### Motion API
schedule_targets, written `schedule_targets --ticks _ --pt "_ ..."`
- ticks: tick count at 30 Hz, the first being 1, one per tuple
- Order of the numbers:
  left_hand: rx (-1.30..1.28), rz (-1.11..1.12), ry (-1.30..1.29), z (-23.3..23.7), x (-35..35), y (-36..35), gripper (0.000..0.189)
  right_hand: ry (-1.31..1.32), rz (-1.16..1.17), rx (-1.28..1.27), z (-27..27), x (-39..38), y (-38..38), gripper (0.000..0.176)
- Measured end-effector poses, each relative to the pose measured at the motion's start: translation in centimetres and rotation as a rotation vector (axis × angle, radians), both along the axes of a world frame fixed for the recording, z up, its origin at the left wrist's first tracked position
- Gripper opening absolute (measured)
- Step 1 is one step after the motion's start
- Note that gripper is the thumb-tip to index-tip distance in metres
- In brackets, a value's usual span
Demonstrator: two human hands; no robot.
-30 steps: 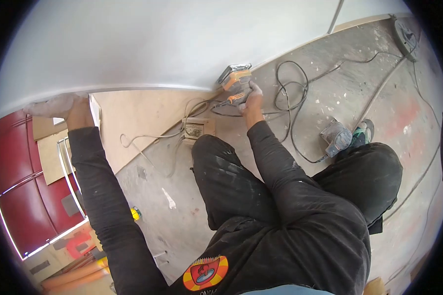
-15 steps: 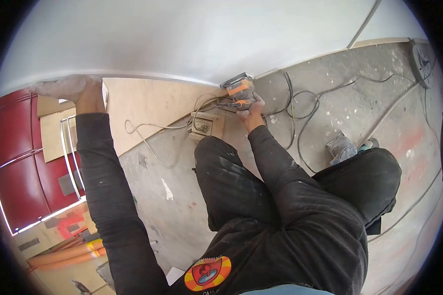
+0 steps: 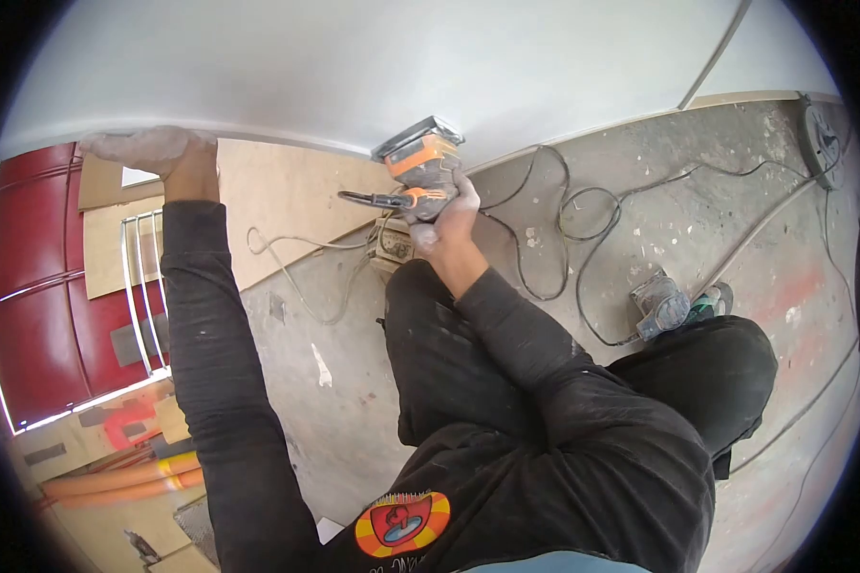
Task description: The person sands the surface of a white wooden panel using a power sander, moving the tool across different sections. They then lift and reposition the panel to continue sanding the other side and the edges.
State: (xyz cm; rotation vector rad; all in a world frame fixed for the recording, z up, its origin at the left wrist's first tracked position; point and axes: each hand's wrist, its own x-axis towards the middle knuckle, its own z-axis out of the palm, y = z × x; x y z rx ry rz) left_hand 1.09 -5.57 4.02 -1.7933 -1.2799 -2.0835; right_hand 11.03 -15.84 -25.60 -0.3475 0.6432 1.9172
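In the head view my right hand [image 3: 449,218] is wrapped around an orange and black electric sander [image 3: 424,153]. The sander's flat pad meets the white panel [image 3: 354,76] low down, near its bottom edge, and a dark cord leaves its rear. Dusty with pale powder, my left hand [image 3: 153,150] rests at the panel's lower left edge, fingers stretched out along it. Part of that hand is hard to make out against the panel.
A plywood sheet [image 3: 287,191] lies by the panel. Behind my knee sits a pale power box [image 3: 392,244]. Looped black cable [image 3: 569,215] crosses the concrete floor [image 3: 506,258] toward a cable reel [image 3: 820,143]. A second dusty tool [image 3: 661,306] lies beside my shoe [image 3: 712,301].
My right hand has carried the sander left and up along the panel, and its cord trails after it. My left hand stays at the panel edge; the view has shifted slightly.
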Motion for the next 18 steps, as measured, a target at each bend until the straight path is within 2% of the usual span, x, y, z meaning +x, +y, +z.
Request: schedule_targets --ticks 3,5,7,15,17,18 --pt "-0.052 -0.046 -0.042 0.5 -1.8 0.5 0.077 0.037 -0.031 -0.096 -0.3 0.2 0.5 0.037" --pt "-0.072 -0.100 -0.043 0.4 -2.8 0.7 0.072 0.050 -0.019 -0.107 -3.1 0.2 0.7 0.042" --pt "0.036 0.284 0.294 -0.3 -3.5 0.3 0.063 0.026 -0.008 -0.161 -6.9 0.1 0.9 0.042" --pt "0.036 0.399 0.338 -0.3 -3.3 -0.1 0.064 -0.079 -0.067 -0.157 -15.8 4.1 2.0 0.042" --pt "0.037 0.440 0.353 -0.2 -3.2 -0.2 0.064 -0.102 -0.086 -0.007 -17.6 7.3 2.7 0.042" --pt "0.037 0.457 0.360 -0.2 -3.2 -0.3 0.064 -0.192 -0.115 -0.029 -17.7 8.9 3.3 0.043"
